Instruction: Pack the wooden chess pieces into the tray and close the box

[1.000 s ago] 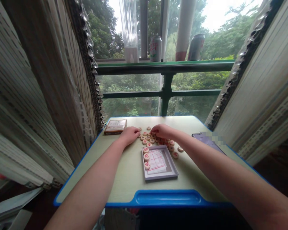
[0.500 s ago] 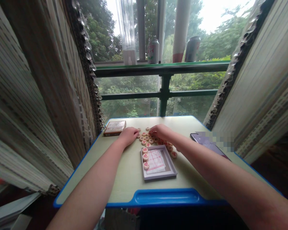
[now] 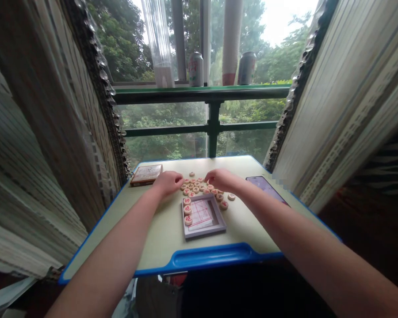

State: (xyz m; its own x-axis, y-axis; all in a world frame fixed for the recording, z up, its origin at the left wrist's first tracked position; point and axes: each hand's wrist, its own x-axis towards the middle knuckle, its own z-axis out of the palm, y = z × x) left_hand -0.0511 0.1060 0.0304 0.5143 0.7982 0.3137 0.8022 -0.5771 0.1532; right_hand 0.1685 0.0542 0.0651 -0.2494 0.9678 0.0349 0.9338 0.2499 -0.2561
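A cluster of round wooden Chinese chess pieces [image 3: 196, 187] with red and dark characters lies between my hands. At its left edge is my left hand [image 3: 169, 182], fingers curled and thumb against them; whatever they hold is hidden. My right hand [image 3: 223, 180] reaches over the far right of the cluster, fingertips bent down and drawn together beside the pieces; I cannot see what is between them. Nearer to me stands a shallow white box tray [image 3: 223, 218]. Three red-marked pieces [image 3: 187, 210] form a column along its left wall, beside a folded paper board [image 3: 201, 214].
A flat lidded box [image 3: 147, 174] sits at the table's back left. To the right lies a phone [image 3: 265, 189], partly behind my right forearm. The table [image 3: 119, 238] has a blue rim with a front groove. Cans [image 3: 196, 70] and stacked cups [image 3: 231, 48] stand on the window ledge.
The whole view has shifted, so the table appears further left. My left hand has drawn slightly away from the pieces. The same three pieces are in the tray.
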